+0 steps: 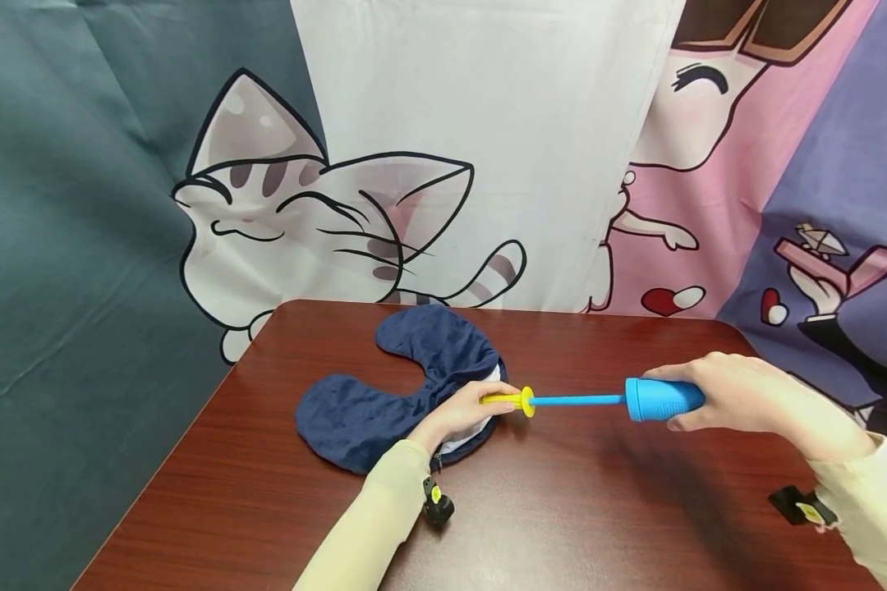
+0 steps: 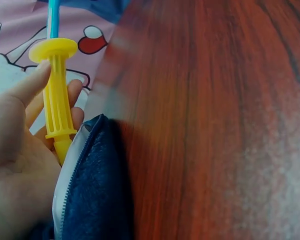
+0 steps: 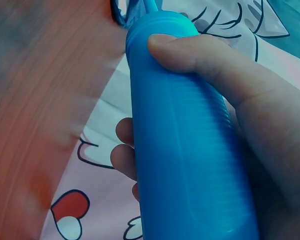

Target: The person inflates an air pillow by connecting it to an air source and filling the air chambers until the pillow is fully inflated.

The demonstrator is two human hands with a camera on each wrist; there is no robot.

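A ribbed yellow plastic handle (image 2: pixel 59 102) is gripped by the left hand (image 1: pixel 464 410) and, at its three o'clock, a blue plastic cylinder (image 1: pixel 659 400) by the right hand (image 1: pixel 742 396).

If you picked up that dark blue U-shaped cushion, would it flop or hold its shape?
The cushion would probably flop, since it looks creased and slack. It seems unlikely to roll, lying broad side down on the table. Its fuzzy surface suggests it wouldn't feel slippery.
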